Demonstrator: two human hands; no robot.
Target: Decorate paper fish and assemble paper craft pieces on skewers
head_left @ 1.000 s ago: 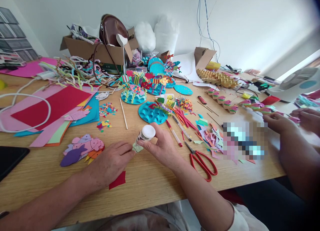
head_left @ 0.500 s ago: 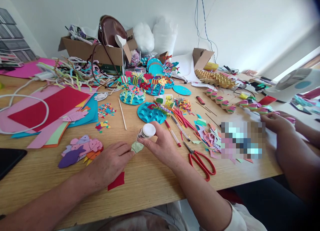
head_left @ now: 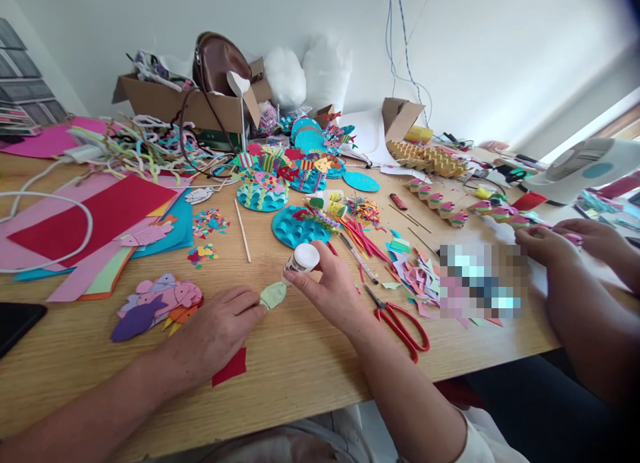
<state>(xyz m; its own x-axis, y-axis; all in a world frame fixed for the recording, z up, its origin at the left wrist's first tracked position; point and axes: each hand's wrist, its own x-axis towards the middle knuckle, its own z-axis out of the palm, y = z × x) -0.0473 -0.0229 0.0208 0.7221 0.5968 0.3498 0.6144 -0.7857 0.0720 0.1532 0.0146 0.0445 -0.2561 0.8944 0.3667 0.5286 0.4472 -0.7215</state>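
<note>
A small white glue bottle (head_left: 303, 258) is gripped in my right hand (head_left: 334, 286), tipped with its flat base up and its lower end at the tip of a pale green paper cutout (head_left: 273, 295). My left hand (head_left: 223, 326) pinches the other end of that cutout with closed fingertips, low over the table. Whether glue is coming out is hidden. A red paper scrap (head_left: 231, 368) lies by my left wrist. Left of that hand is a pile of paper fish (head_left: 159, 303) in purple, pink and orange.
Red-handled scissors (head_left: 404, 324) and paper scraps (head_left: 415, 273) lie to the right. Blue decorated discs (head_left: 300, 227) and a wooden stick (head_left: 243, 230) lie ahead. Coloured paper sheets (head_left: 100, 216) cover the left. Another person's hands (head_left: 555, 249) work at the far right.
My right hand has shifted the glue bottle a little right, away from my left fingers. More of the green cutout shows now. My left hand has stayed on the cutout.
</note>
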